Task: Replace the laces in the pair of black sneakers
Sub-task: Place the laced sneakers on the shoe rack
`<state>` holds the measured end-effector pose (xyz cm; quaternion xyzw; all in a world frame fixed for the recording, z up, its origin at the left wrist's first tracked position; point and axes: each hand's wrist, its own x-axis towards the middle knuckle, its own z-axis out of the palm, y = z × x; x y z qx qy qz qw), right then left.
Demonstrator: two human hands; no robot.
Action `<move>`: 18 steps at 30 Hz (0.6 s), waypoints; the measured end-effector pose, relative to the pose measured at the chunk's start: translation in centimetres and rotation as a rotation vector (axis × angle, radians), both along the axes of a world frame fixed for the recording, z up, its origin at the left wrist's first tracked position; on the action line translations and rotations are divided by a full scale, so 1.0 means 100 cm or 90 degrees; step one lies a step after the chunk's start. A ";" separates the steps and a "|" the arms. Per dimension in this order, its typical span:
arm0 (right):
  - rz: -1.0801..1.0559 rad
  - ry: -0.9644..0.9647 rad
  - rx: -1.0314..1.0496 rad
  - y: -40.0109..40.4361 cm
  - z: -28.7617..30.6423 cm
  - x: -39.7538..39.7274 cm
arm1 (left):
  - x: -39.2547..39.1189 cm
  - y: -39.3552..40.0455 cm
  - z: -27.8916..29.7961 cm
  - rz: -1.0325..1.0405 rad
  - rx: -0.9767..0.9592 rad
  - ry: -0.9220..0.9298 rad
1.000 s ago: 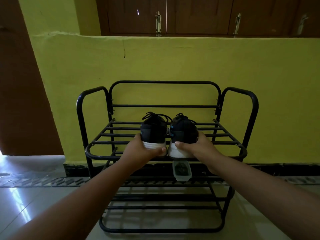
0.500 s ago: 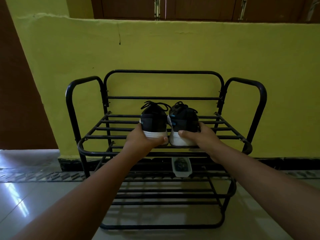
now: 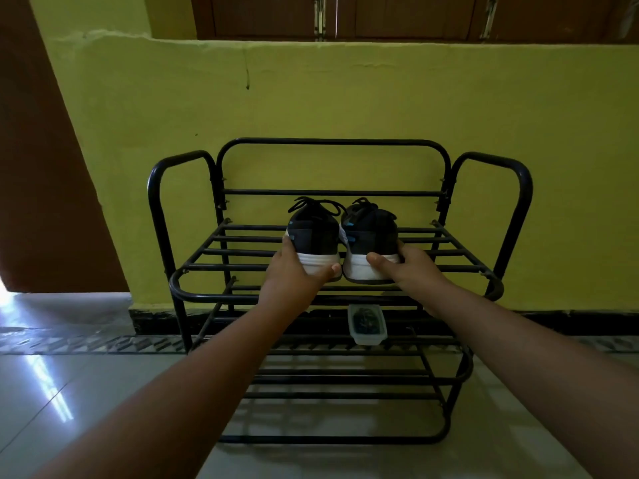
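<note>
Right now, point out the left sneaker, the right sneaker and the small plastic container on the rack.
left sneaker (image 3: 314, 236): head view, on its black heel panel.
right sneaker (image 3: 375, 235): head view, on its black heel panel.
plastic container (image 3: 367, 337): head view, on its clear front rim, middle shelf.

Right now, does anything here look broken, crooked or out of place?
Mostly tidy: each hand, left hand and right hand, grips a black sneaker on the rack. Two oddities: a small clear tub sits alone on the shelf below, and a crack runs down the yellow wall.
</note>
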<state>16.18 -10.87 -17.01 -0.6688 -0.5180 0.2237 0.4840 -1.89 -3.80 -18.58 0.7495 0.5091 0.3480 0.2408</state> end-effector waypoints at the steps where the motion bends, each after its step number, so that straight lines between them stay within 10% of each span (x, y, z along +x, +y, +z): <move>1: -0.008 -0.015 -0.008 -0.001 0.000 -0.001 | 0.000 -0.004 0.000 0.013 0.002 -0.002; 10: -0.148 -0.165 -0.015 -0.042 0.045 0.000 | 0.028 -0.060 0.036 -0.049 0.307 -0.164; 18: -0.180 -0.206 0.018 -0.147 0.080 0.041 | 0.099 -0.147 0.058 -0.273 0.165 -0.254</move>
